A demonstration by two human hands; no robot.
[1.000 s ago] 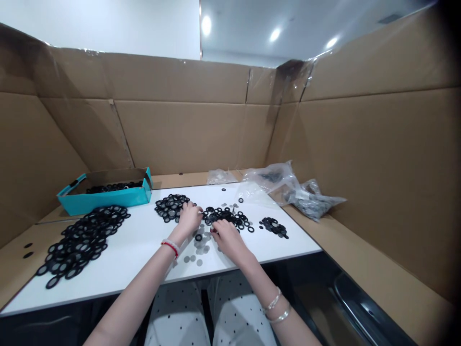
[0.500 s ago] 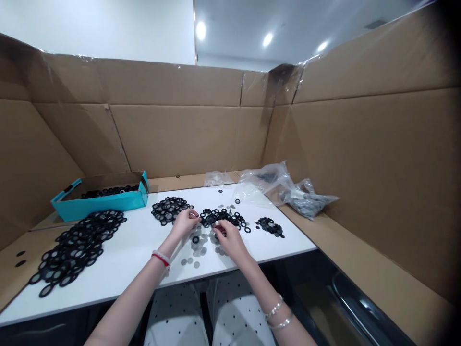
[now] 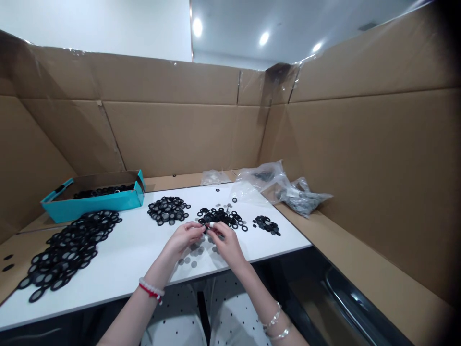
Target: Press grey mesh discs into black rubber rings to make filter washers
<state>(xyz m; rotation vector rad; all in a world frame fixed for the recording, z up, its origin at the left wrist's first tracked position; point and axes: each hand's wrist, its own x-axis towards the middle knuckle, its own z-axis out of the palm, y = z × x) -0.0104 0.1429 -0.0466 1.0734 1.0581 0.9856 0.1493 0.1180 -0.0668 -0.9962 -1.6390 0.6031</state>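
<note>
My left hand (image 3: pixel 186 239) and my right hand (image 3: pixel 225 245) meet fingertip to fingertip at the near edge of a pile of black rings (image 3: pixel 220 217). Pinched between both hands is a small black ring (image 3: pixel 206 229), mostly covered by the fingers. A white band wraps one finger of the right hand. Thin grey discs (image 3: pixel 194 264) lie scattered on the white tabletop beneath and between the hands. To the left of that pile sits another heap of black rings with grey centres (image 3: pixel 167 211).
A long spread of black rings (image 3: pixel 68 250) covers the table's left side. Behind it stands a blue box (image 3: pixel 93 205) holding more rings. Small black pieces (image 3: pixel 266 225) lie at right. Clear plastic bags (image 3: pixel 302 198) rest along the cardboard wall (image 3: pixel 180 129).
Both hands have come together over the near side of the ring pile; the left moved toward me. A loose ring seen beside the left hand earlier no longer shows there. The view has shifted slightly.
</note>
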